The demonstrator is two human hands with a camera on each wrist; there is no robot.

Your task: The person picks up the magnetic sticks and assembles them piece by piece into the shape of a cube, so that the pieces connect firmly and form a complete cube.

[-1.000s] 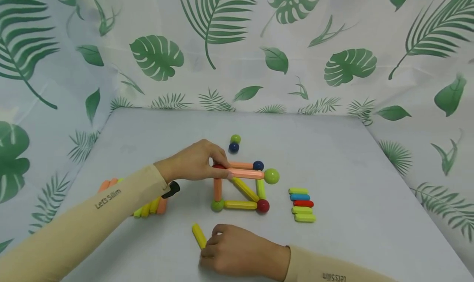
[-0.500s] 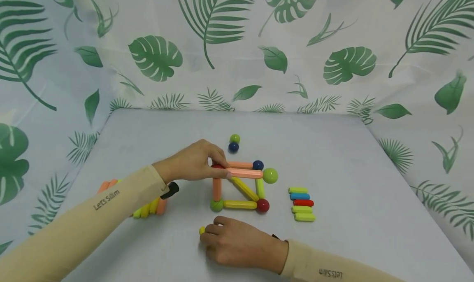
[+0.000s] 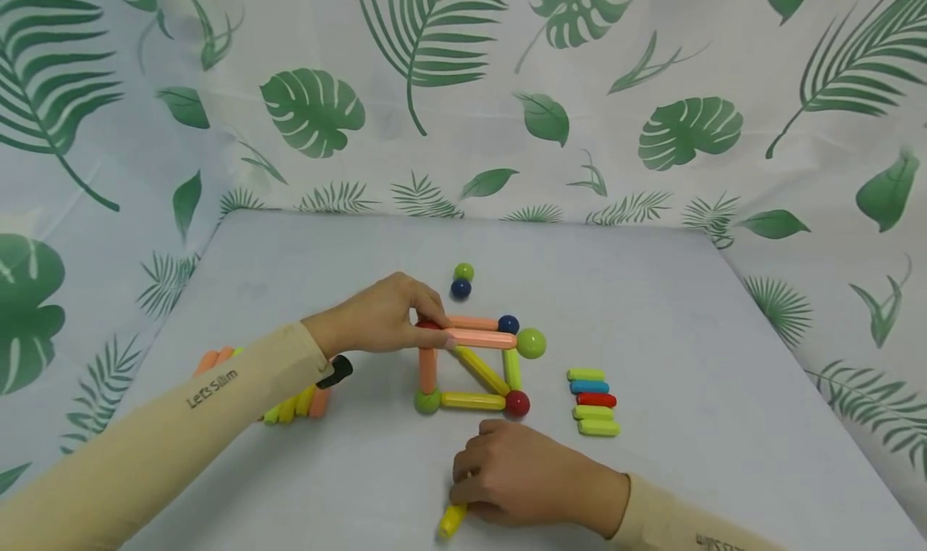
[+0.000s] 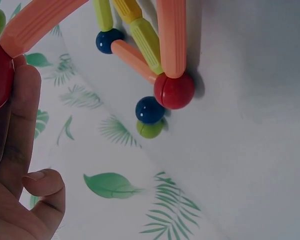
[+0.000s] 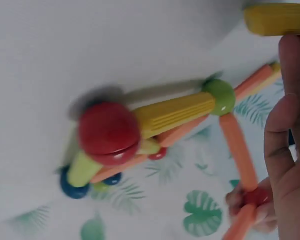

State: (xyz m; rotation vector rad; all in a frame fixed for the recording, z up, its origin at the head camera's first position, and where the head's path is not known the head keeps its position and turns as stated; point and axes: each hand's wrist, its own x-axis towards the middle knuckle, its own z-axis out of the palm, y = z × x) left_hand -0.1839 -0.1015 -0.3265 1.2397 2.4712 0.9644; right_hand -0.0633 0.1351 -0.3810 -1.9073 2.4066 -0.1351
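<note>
Head view: both beige sleeves read "Lets Slim", the right one (image 3: 717,541) upside down, the left one (image 3: 212,388) upright. Right hand (image 3: 517,474), nearest on the table (image 3: 688,310), fingers curled round a yellow stick (image 3: 451,521) whose end pokes out below the knuckles. Beyond it, a frame of orange, yellow and green sticks joined by balls (image 3: 471,366). Left hand (image 3: 384,318) pinches the frame's raised red ball (image 3: 427,324) at the upper left corner. Farther back, loose green ball (image 3: 463,272) touching blue ball (image 3: 460,289).
</note>
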